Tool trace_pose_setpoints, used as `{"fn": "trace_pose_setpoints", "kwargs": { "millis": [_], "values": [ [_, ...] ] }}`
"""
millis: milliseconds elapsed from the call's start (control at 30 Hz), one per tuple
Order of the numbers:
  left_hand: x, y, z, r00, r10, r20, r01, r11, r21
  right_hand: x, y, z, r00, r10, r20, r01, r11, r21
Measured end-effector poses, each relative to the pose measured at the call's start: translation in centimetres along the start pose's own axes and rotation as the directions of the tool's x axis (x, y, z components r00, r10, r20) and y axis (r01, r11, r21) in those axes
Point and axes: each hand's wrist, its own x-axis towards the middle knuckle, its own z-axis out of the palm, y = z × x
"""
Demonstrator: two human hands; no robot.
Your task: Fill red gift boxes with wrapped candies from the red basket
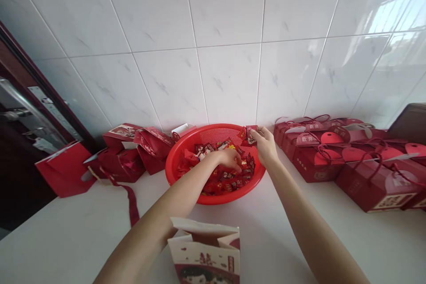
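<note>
A round red plastic basket (171, 166) stands against the tiled wall, holding many small candies (229, 185) in red wrappers. My left hand (229, 159) reaches down into it, its fingers bent and apart over the candies; nothing shows clearly between them. At the basket's right rim, my right hand (265, 144) pinches a red wrapped packet (249, 136) between thumb and fingers. In front of the basket, nearest to me, an open-topped paper gift bag (206, 253) stands upright, cream and red with printed figures. My left forearm passes beside it.
Several red gift boxes (319, 159) with cord handles stand in rows at right. More red boxes and bags (123, 159) are at left, with a dark red ribbon (131, 204) on the white tabletop (266, 239). A door frame (43, 88) is at far left.
</note>
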Motion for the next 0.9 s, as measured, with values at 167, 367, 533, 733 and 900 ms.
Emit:
{"fn": "trace_pose_setpoints", "kwargs": {
  "millis": [167,367,533,733,900],
  "values": [
    [-0.1,0.5,0.4,0.997,-0.046,0.062,0.039,0.994,0.103,-0.1,-0.1,-0.1,1.0,0.007,0.01,-0.007,1.0,-0.018],
    [0.3,0.5,1.2,0.993,0.12,-0.008,-0.12,0.993,0.018,-0.2,-0.2,0.1,1.0,0.021,0.011,-0.02,1.0,-0.011],
    [0.9,0.5,2.1,0.991,0.132,-0.032,-0.133,0.991,-0.016,-0.3,-0.4,0.2,0.999,0.046,0.005,-0.046,0.999,-0.011],
    [0.9,1.3,2.0,0.985,0.16,0.061,-0.163,0.986,0.042,-0.3,-0.4,0.2,0.999,0.043,0.007,-0.043,0.999,0.004],
    [0.9,1.7,1.9,0.986,0.156,0.055,-0.163,0.973,0.162,-0.2,-0.3,0.2,1.0,0.025,0.016,-0.025,1.0,-0.019]
  ]
}}
